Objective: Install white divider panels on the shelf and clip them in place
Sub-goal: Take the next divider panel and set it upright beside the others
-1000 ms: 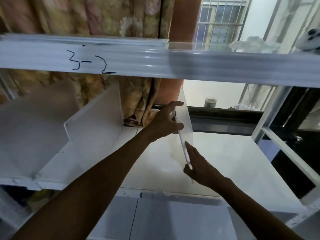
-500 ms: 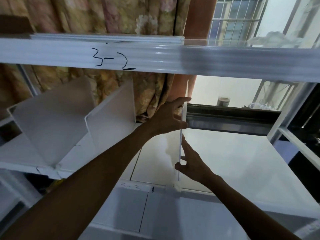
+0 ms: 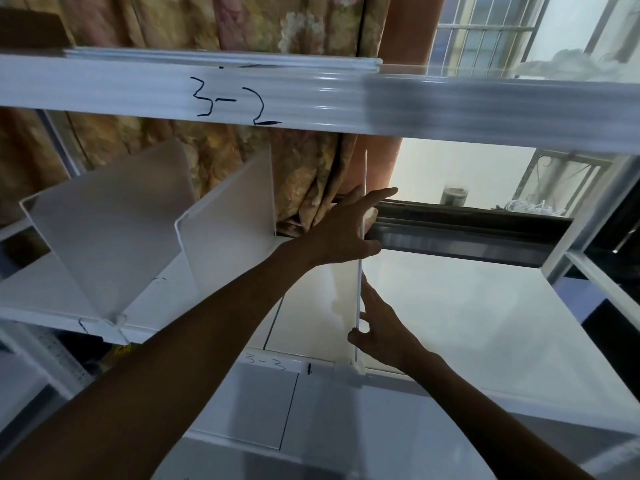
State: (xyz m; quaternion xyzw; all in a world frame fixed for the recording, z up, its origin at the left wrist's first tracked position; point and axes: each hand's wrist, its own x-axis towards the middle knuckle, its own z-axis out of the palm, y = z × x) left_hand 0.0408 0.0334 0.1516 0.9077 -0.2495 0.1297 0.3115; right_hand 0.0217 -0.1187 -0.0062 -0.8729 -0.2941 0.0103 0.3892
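We hold 1 panel (image 3: 346, 299) upright on the shelf (image 3: 485, 323), edge-on. Left hand (image 3: 343, 233) grips it high; right hand (image 3: 377, 327) pinches its front edge above the clip (image 3: 356, 370). Shelf runs wide rightward; 2 other panels (image 3: 228, 244) stand left.

Entry, head view. We log two arms. The left forearm (image 3: 173, 358) fills the lower left of the frame, broad near the lens and tapering to a narrow wrist. The right forearm (image 3: 485, 410) is the slimmer band. Both are bare from the frame edge to the wrist; we see no cloth on either. The left hand (image 3: 341, 233) has long, slender fingers (image 3: 379, 195). The right hand (image 3: 379, 329) looks smaller, with knuckles faintly ridged. Light is dim and nail detail is unreadable.
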